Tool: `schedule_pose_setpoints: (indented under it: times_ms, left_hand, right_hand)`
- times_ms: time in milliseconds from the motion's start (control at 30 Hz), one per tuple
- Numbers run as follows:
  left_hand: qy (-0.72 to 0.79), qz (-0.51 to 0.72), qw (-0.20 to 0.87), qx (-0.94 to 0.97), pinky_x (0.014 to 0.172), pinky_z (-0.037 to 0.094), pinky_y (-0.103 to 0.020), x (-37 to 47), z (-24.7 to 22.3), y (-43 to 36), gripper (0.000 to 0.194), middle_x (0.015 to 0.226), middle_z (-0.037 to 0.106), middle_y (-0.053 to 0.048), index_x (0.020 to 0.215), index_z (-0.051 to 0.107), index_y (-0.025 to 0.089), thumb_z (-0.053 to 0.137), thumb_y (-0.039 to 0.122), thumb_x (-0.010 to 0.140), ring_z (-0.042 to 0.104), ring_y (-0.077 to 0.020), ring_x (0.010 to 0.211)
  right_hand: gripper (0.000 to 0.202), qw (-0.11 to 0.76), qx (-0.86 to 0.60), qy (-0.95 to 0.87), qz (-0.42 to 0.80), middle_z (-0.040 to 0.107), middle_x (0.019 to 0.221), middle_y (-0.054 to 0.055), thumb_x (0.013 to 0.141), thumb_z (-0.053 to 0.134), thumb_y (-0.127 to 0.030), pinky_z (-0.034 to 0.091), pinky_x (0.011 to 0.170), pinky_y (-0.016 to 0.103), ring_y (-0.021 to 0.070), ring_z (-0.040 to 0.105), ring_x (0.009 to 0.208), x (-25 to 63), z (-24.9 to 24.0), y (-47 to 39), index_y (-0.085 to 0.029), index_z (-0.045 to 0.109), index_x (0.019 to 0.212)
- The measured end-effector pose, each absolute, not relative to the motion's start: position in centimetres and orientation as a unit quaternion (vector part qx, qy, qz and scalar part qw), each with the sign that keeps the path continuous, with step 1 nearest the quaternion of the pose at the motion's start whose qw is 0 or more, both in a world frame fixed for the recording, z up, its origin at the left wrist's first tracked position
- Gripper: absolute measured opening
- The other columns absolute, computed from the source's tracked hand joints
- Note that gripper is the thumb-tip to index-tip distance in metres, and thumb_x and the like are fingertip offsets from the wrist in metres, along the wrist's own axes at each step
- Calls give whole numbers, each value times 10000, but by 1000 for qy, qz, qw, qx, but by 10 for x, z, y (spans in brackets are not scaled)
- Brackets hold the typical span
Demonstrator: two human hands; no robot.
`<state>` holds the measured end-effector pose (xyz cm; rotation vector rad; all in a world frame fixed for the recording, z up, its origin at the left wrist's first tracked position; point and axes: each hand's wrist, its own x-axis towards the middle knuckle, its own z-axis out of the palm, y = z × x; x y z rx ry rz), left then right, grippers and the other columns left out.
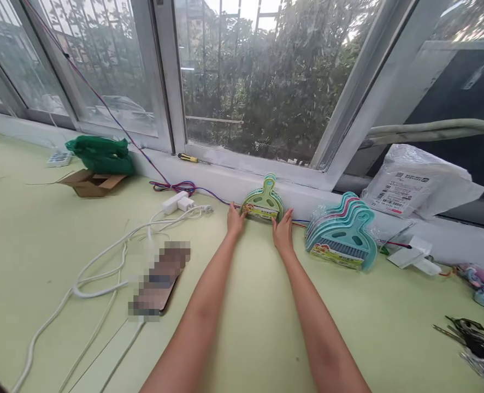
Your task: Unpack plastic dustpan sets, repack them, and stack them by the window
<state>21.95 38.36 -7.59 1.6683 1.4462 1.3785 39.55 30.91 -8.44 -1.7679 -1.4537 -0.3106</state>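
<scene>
A small stack of green dustpan-and-brush sets [262, 203] with a printed label stands against the wall below the window. My left hand [236, 221] is at its left edge and my right hand [283, 229] at its right edge, both arms stretched forward. The fingers of each hand touch the sides of the stack, with the thumbs near its front. To the right of my right hand, a larger stack of turquoise dustpan-and-brush sets [342, 234] leans in clear wrapping.
On the left lie a phone [162, 278], white cables [90, 295], a power strip [175, 202], a cardboard box [90, 184] and green cloth [99, 154]. A screwdriver [188, 158] rests on the ledge. At right are a plastic bag [418, 183] and keys [471, 341].
</scene>
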Motion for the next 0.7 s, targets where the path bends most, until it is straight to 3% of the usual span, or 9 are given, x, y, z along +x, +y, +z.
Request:
schedule_pose_setpoints:
  times_ms: [133,267,367,500,700]
  left_hand:
    - [526,525,290,604,935,431,-349,215,-71,369,607,1299,513,-169,1362,310,178,609,226,836,586,-218,1071]
    - [519,598,250,558,902,458,-336,212,-68,365,653,1368,425,-177,1389,236,184,588,234,841,590,-192,1004]
    - [517,570,274,577,902,466,-359,210,-67,365,590,1268,488,-159,1331,314,166,600,233,818,589,-201,986]
    - [540,609,192,548,998,411,-407,201,-68,349,520,1323,417,-166,1330,306,173,512,225,856,528,-218,1125]
    - [540,587,199,569,950,449,-418,177,-71,264,431,1205,481,-124,1219,409,177,477,117,798,561,-197,1013]
  right_hand:
    - [727,405,-690,-589,-118,220,1512,252,958,196,-506,394,1039,486,331,261,1403,393,-84,292,-75,6,1512]
    - [675,419,-675,-589,-147,224,1526,216,968,201,-453,374,1059,485,312,261,1404,392,-82,287,-109,11,1517]
    - [652,434,-670,-580,-164,249,1516,220,969,202,-440,385,1042,498,317,281,1392,391,-80,289,-117,55,1516]
    - [637,444,-643,-587,-211,251,1526,212,969,234,-421,302,1100,515,312,208,1416,389,-75,286,-94,122,1505]
    - [504,413,-623,-637,-191,312,1515,155,956,303,-318,266,1123,502,276,185,1432,365,-70,242,-122,375,1415]
